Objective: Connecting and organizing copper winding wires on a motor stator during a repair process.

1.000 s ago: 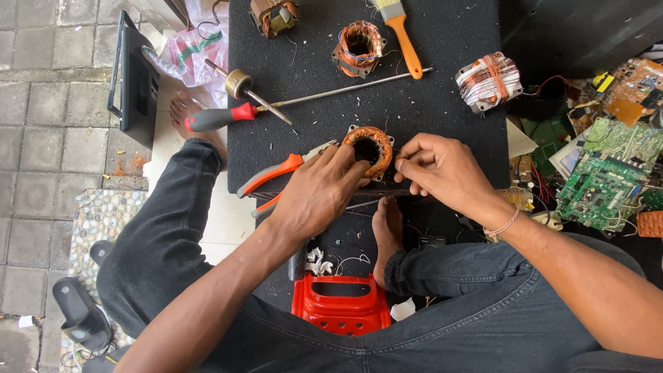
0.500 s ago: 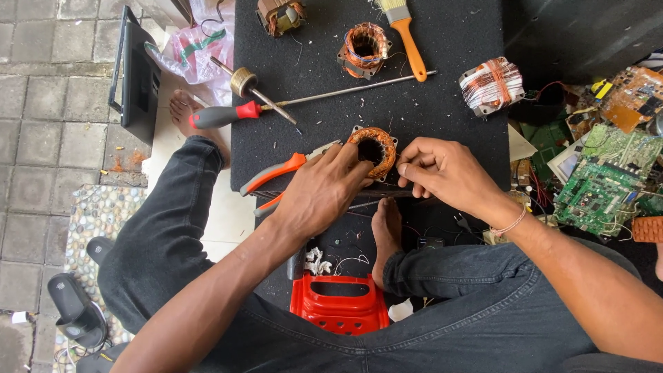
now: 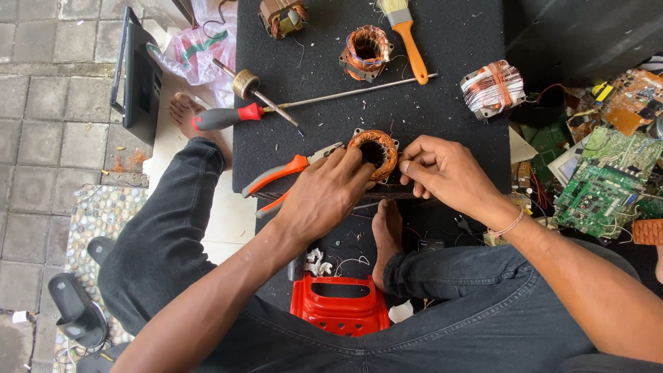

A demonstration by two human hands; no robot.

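Two bare hands meet over a copper-wound motor stator (image 3: pixel 373 150) at the near edge of a black mat (image 3: pixel 442 103), seen from the head camera. The left hand (image 3: pixel 324 197) lies curled against the stator's left side, fingers bent around its rim and thumb tucked near the core. The right hand (image 3: pixel 445 171) is closed into a loose pinch at the stator's right side, fingertips (image 3: pixel 407 164) pressed together against the copper winding; what they pinch is too small to tell.

Just left of the left hand, orange-handled pliers (image 3: pixel 276 181) lie on the mat, partly under the wrist. Farther up the mat lie a red-and-black screwdriver (image 3: pixel 228 117) with a long shaft, a small metal rotor shaft (image 3: pixel 252 88) crossing it, a second copper-wound stator (image 3: pixel 366 50), an orange-handled brush (image 3: pixel 407 34) and a wrapped transformer coil (image 3: pixel 492 86). Green circuit boards (image 3: pixel 601 183) are piled at the right. The person's bare foot (image 3: pixel 387 238) rests below the stator, and a red plastic stool (image 3: pixel 338 307) sits between the legs.
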